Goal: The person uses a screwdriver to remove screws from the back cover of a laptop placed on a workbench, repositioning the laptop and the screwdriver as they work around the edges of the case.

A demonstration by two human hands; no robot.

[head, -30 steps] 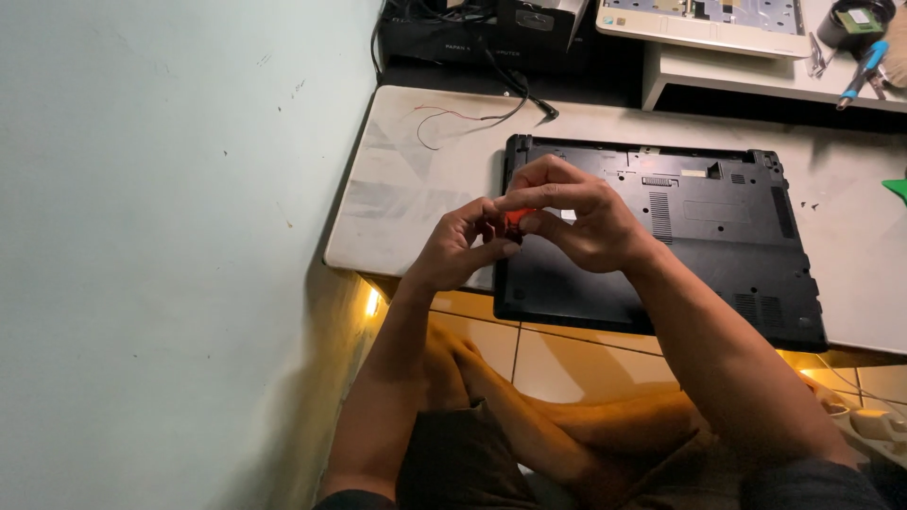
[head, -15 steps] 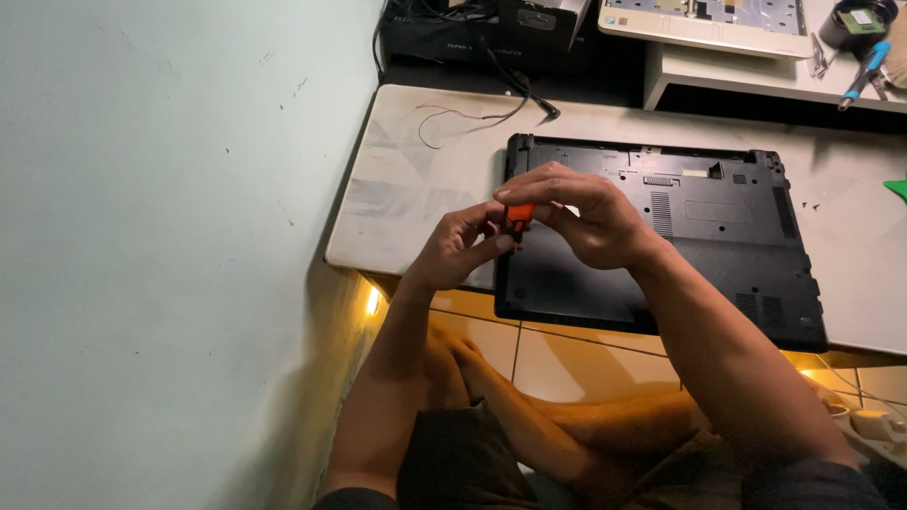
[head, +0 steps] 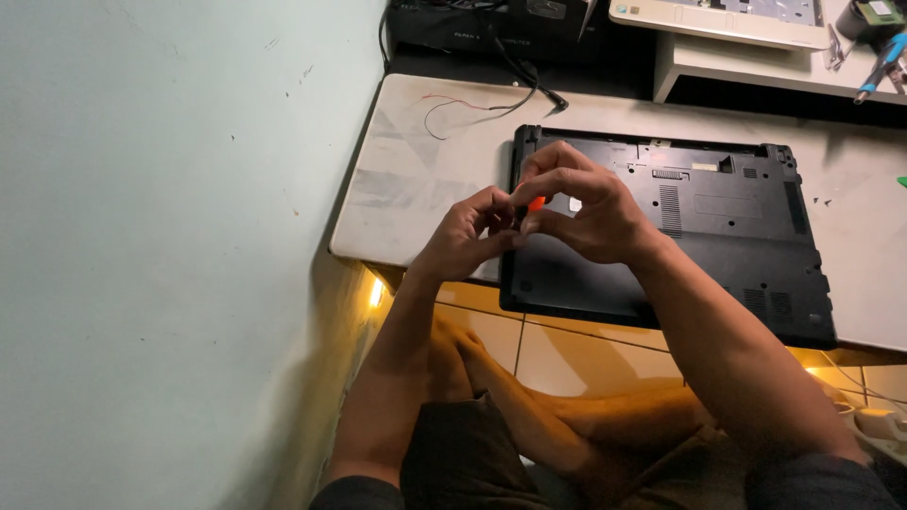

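We pinch a small orange-tipped tool between both hands, right hand above, left hand below, over the upturned black laptop's left edge.

Likely a home repair corner: opened laptop, screwdriver, tiled floor

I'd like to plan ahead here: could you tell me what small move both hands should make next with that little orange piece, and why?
Probably lower the small orange piece toward the upturned black laptop base: left hand and right hand pinch it together above the base's left part.
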